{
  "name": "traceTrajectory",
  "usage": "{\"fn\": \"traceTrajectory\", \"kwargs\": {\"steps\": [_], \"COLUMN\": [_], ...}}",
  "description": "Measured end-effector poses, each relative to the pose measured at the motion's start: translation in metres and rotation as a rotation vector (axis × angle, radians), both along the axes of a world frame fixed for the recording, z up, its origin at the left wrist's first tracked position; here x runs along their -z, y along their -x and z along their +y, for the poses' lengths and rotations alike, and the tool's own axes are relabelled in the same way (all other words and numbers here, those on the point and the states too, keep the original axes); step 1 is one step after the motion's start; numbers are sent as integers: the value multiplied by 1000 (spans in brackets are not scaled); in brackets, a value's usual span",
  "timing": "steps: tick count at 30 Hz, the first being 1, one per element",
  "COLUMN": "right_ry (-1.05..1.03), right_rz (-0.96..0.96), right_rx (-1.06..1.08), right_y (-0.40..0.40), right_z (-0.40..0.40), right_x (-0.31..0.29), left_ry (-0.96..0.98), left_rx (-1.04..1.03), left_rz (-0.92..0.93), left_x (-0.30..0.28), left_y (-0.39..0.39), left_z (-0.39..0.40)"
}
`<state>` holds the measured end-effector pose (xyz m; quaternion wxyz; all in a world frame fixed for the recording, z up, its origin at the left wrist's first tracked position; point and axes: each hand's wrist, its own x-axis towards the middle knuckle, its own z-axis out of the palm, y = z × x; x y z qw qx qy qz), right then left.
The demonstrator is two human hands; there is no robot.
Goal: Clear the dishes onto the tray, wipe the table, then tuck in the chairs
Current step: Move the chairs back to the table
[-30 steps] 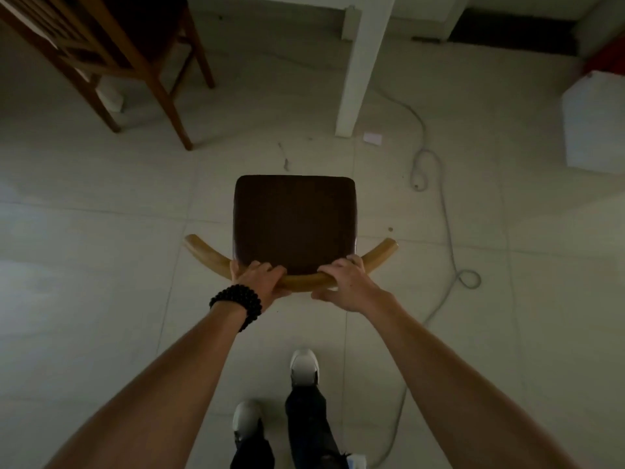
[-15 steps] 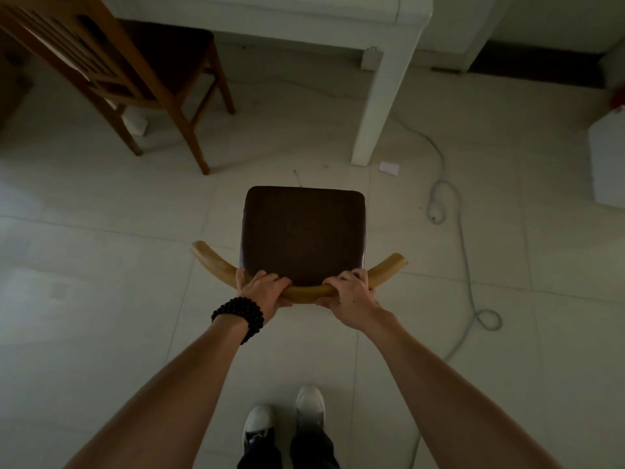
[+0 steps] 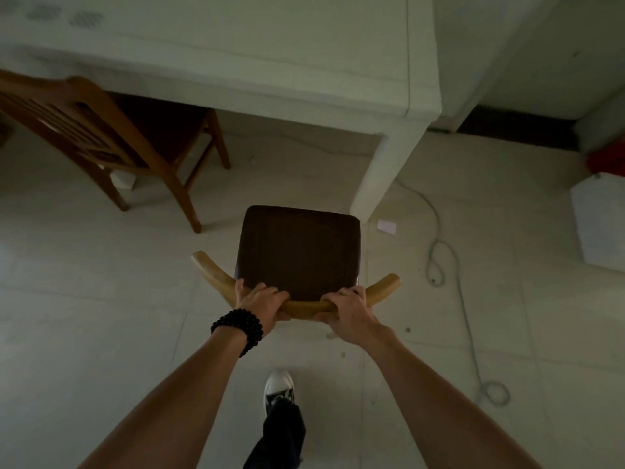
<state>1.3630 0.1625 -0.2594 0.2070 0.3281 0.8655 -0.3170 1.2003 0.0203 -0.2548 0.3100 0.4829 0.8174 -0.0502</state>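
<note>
Head view looks down on a chair with a dark brown square seat and a curved light-wood backrest (image 3: 297, 255), standing on pale floor tiles just short of the white table (image 3: 236, 55). My left hand (image 3: 260, 304) is curled round the backrest rail at about 7 o'clock of the seat, fingers over the top; my right hand (image 3: 350, 313) wraps the same rail at about 5 o'clock. Both grip firmly, nothing else in them. A black bead bracelet (image 3: 238, 328) sits on the left wrist.

I judge the step in hand to be tucking this chair under the table. To do it well I would push evenly with both hands so the seat goes in square, and steer a little toward 11 o'clock.

The reason is the white table leg (image 3: 375, 170), which stands just beside the seat's front right corner at 1 o'clock; a straight push could clip it. At 10 o'clock a darker slatted wooden chair (image 3: 101, 130) already sits partly under the table edge, and the gap between its near leg and the table leg looks wide enough for the seat. A grey cable (image 3: 446, 262) trails over the floor at 3 o'clock, apart from the chair. A white box (image 3: 598, 225) lies well apart at the right.
</note>
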Motion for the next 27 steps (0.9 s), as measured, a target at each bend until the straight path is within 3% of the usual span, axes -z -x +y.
{"fn": "traceTrajectory", "kwargs": {"steps": [7,27], "right_ry": [-21,-76], "right_rz": [43,44], "right_rx": [0,-11], "right_y": [104,277], "right_z": [75,273], "right_x": [-4,18], "left_ry": [-23,-31], "left_rx": [2,-24], "left_rz": [63,29], "left_x": [4,14], "left_y": [104,283], "left_z": [77,274]}}
